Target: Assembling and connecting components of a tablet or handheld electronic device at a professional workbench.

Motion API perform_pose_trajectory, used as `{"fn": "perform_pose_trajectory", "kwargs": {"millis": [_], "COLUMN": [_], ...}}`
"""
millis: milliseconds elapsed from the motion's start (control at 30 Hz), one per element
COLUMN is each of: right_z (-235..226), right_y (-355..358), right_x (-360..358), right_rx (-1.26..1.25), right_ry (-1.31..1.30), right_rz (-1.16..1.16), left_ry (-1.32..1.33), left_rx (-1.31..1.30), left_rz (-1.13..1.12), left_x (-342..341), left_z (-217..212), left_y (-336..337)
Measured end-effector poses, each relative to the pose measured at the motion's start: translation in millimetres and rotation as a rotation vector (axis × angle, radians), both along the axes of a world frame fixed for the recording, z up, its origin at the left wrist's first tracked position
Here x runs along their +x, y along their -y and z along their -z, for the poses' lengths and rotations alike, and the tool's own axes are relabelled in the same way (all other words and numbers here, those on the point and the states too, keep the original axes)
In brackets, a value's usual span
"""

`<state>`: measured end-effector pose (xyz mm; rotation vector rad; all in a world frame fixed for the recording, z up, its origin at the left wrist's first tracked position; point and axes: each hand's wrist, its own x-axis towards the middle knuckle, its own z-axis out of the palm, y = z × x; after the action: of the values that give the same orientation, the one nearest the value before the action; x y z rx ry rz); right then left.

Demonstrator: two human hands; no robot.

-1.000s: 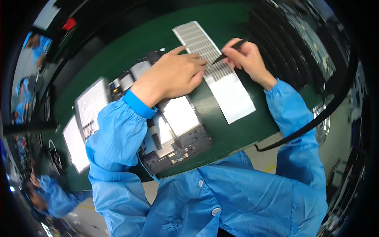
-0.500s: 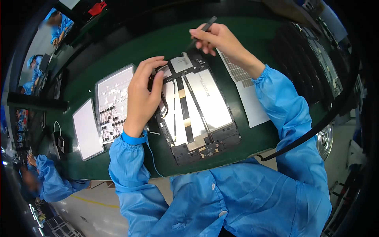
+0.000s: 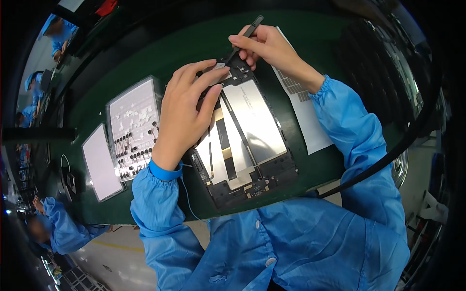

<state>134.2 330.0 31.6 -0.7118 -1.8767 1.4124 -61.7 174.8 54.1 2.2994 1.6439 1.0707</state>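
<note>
An opened tablet-like device (image 3: 259, 123) lies on the green table before me, its silver panels and dark flat cables exposed. My left hand (image 3: 184, 109) reaches over its far left part, fingers stretched out and thumb apart; they cover part of a pale patch there. Between the fingers and thumb of my right hand (image 3: 264, 46) is a pair of dark tweezers (image 3: 253, 26). The tweezers' tip points down at the device's far end, close to my left fingertips; whether it grips anything is too small to tell. A blue wrist strap (image 3: 165, 172) circles my left wrist.
Left of the device sit a clear tray (image 3: 130, 99) with white bits and small black wired parts, and a pale flat panel (image 3: 102, 162). A paper sheet (image 3: 313, 131) lies to the right. A black cable (image 3: 383, 162) crosses the right side. Co-workers sit at far left.
My left hand has moved right, its fingers now over the pale patch at the device's far end. My right hand has lowered the tweezers' tip to that spot. The view has shifted slightly.
</note>
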Motion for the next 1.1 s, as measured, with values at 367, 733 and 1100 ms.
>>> {"fn": "perform_pose_trajectory", "kwargs": {"millis": [367, 733, 1100], "right_z": [-16.7, -52.8, -32.3], "right_y": [24.6, 83.4, 104.9], "right_x": [-10.9, -168.2, -232.7], "right_rx": [0.283, 0.913, 0.564], "right_ry": [-0.058, 0.181, -0.004], "right_rz": [0.147, -0.688, -0.675], "left_ry": [-0.309, 0.291, 0.331], "left_rx": [0.133, 0.080, 0.278], "left_rz": [0.014, -0.417, -0.587], "left_x": [-9.1, -218.7, -205.5], "left_z": [5.7, 37.4, 46.5], "left_y": [14.7, 110.0, 94.0]}}
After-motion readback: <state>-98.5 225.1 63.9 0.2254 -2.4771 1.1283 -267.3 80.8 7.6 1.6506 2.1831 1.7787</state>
